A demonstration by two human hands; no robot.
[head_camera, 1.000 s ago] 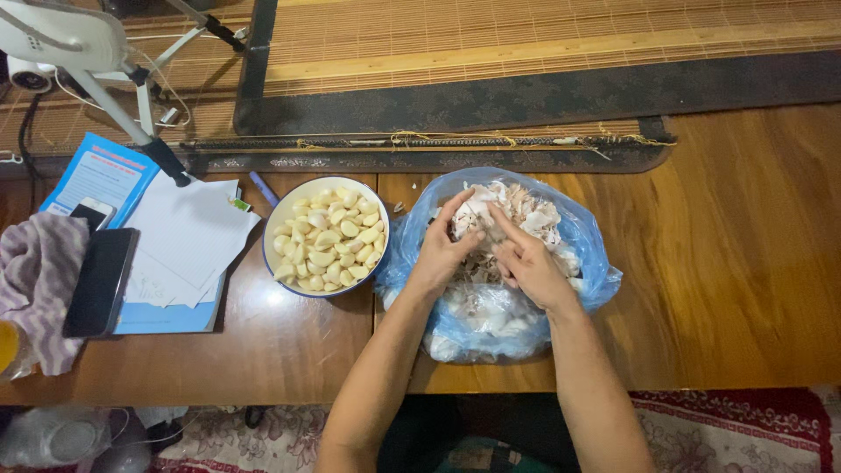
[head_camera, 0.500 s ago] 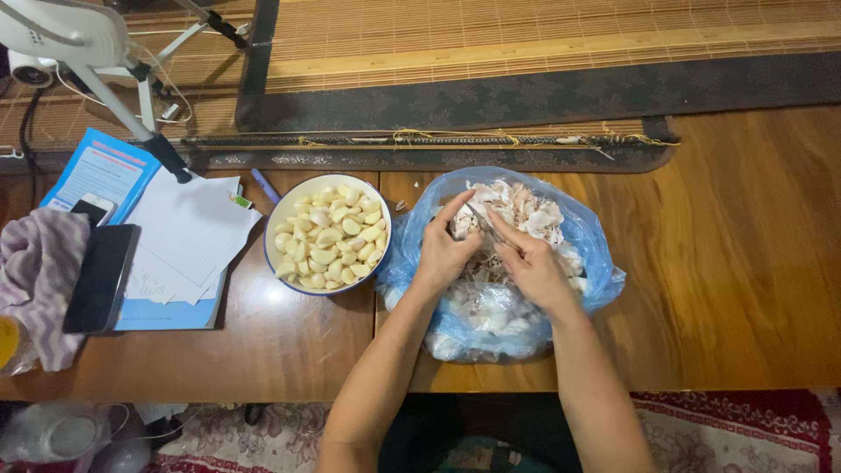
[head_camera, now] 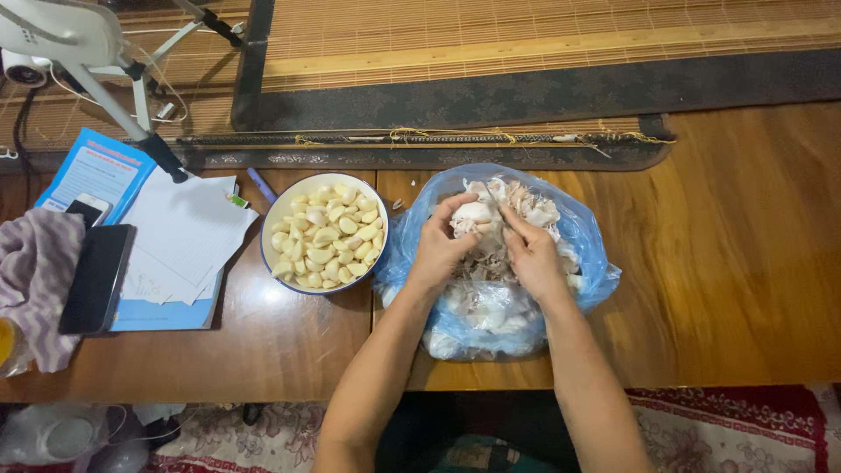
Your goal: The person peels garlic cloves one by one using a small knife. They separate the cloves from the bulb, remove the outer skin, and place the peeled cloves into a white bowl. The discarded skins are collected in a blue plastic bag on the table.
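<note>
A blue plastic bag (head_camera: 589, 263) lies open on the wooden table (head_camera: 745, 263), full of garlic bulbs and papery skins. Both my hands work over the bag. My left hand (head_camera: 438, 245) and my right hand (head_camera: 533, 254) together grip one garlic bulb (head_camera: 473, 215) above the heap, fingers pressed on it. To the left of the bag stands a white bowl (head_camera: 279, 215) with a blue rim, filled with peeled garlic cloves (head_camera: 326, 236).
White papers (head_camera: 180, 232) on a blue folder (head_camera: 96, 166) lie left of the bowl, with a black phone (head_camera: 96, 278), a smaller phone (head_camera: 88, 210) and a striped cloth (head_camera: 35, 280). A white stand (head_camera: 114, 96) rises at the far left. A rolled bamboo mat (head_camera: 420, 140) lies behind.
My hands stay over the bag; the fingers have shifted slightly on the garlic bulb, drawing closer together around it. Bowl and other things have not moved.
</note>
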